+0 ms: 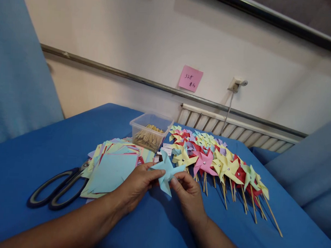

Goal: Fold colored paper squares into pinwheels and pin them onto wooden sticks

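A light blue paper pinwheel [166, 170] is held just above the blue table [43, 148] between both hands. My left hand [136, 186] pinches its left side with fingers and thumb. My right hand [186, 193] grips its lower right blades. The pinwheel has no stick on it. To the left lies a stack of coloured paper squares [111, 167], topped by a light blue sheet. To the right, rows of finished pinwheels on wooden sticks [221, 163] cover the table.
Black-handled scissors [58, 188] lie at the left of the paper stack. A clear plastic box of wooden sticks [150, 132] stands behind the paper. A pink note [190, 78] is stuck on the wall. A radiator [236, 130] runs behind the table.
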### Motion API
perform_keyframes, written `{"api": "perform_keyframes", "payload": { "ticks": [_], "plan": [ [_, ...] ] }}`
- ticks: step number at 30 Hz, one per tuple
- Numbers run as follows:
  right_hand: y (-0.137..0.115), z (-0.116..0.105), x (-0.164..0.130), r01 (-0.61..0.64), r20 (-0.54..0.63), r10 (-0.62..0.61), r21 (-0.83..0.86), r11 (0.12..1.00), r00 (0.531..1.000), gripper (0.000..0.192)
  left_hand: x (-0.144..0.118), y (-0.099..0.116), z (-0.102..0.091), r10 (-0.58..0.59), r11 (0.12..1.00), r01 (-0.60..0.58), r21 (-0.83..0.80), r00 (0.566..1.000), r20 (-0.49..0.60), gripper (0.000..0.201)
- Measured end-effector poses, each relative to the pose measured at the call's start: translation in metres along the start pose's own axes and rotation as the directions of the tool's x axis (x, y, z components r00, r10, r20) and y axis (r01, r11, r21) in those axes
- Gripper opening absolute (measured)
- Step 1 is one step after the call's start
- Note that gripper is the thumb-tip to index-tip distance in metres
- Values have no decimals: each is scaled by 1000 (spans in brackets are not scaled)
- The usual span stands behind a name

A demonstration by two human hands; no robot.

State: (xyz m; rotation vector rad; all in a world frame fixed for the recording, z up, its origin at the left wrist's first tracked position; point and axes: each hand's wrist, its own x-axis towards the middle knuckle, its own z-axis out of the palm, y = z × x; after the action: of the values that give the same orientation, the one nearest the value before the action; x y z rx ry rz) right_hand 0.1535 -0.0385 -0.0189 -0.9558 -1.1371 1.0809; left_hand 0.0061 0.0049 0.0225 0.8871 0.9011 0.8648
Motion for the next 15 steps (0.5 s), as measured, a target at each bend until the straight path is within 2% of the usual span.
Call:
{"api": "perform_keyframes", "payload": {
  "ticks": [3, 7, 15],
  "plan": [
    [5, 0, 3, -55, -13, 56, 29, 998, 998, 22, 0, -5, 1, -15, 998, 15, 59, 1000, 3, 22],
    [9, 0, 5, -98, -29, 99, 29, 995, 995, 26, -1, -6, 3, -33, 998, 31, 55, 999, 40, 21],
    [7, 2, 7, -107, -101, 107, -2, 994, 989, 27, 1, -7, 3, -47, 997, 45, 57, 998, 38, 27]
  ]
}}
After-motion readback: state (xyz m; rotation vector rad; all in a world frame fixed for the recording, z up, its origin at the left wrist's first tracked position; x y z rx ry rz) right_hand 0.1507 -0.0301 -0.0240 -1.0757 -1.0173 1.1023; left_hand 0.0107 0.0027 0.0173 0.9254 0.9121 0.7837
